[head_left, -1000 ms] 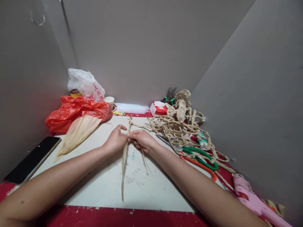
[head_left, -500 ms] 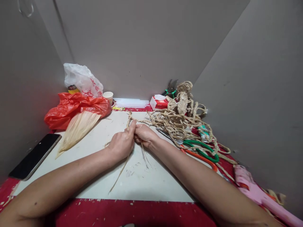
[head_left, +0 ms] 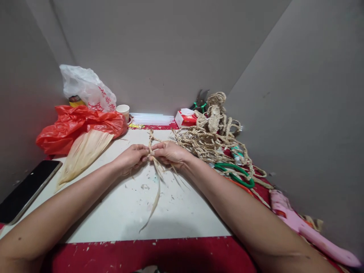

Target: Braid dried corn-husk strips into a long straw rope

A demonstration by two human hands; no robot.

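Observation:
My left hand [head_left: 131,158] and my right hand [head_left: 168,152] meet at the middle of a white board [head_left: 113,204], both pinched on a braid of dried husk strips [head_left: 150,139]. The braided part runs away from my fingers toward the back. Loose pale strips [head_left: 156,193] trail from the pinch toward me across the board. A heap of finished braided cord [head_left: 212,142] lies just right of my right hand.
Flat dried husks [head_left: 82,153] stick out of a red plastic bag [head_left: 76,123] at the left, with a white bag [head_left: 87,89] and paper cup [head_left: 123,110] behind. A phone [head_left: 25,191] lies far left. Green-handled scissors [head_left: 237,176] and a pink glue gun [head_left: 301,227] lie right.
Both hands stayed together on the braid and shifted their grip. The loose strips swung from straight toward me to a curve. The camera drifted, so everything sits slightly more left.

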